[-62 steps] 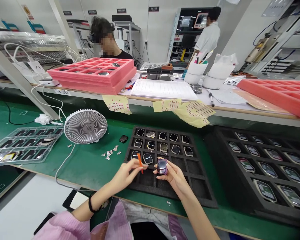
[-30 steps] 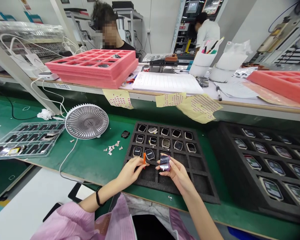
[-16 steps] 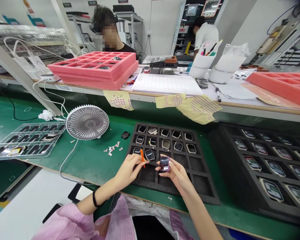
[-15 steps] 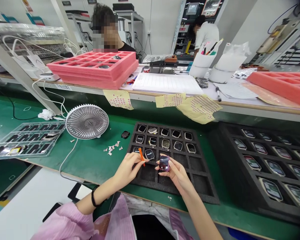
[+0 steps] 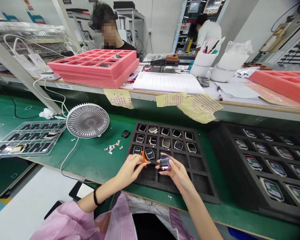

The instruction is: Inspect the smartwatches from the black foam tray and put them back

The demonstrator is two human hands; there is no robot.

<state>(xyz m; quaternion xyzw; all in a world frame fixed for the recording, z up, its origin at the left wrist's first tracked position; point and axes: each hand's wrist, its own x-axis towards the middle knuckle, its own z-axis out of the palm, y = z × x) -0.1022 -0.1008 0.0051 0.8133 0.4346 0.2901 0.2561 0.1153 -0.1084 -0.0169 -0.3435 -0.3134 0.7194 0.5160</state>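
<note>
Between the thumb and fingers of my left hand [image 5: 131, 166] is a thin orange stick-like tool [image 5: 143, 158], its upper end pointing up. My right hand [image 5: 177, 171] grips a watch case [image 5: 164, 162] with a dark glossy face and a purplish edge, tilted toward me. Both hands hover over the near part of a black foam tray [image 5: 202, 176], a small gap between them. Several square-faced watches [image 5: 150, 153] sit in the tray's far and left compartments; a few of their screens show white marks. The tool's lower tip is partly hidden by my fingers.
A round fan [image 5: 88, 120] stands left of the tray, near small metal pieces [image 5: 112, 147] and a dark watch case [image 5: 125, 133]. At far left lies a clear plastic tray [image 5: 46, 151]. Another black foam tray [image 5: 240, 191] with watches is at right. A person [image 5: 112, 33] sits behind the shelf.
My left hand has moved slightly right, bringing the orange tool closer to the watch case. My right hand keeps its grip almost in place.
</note>
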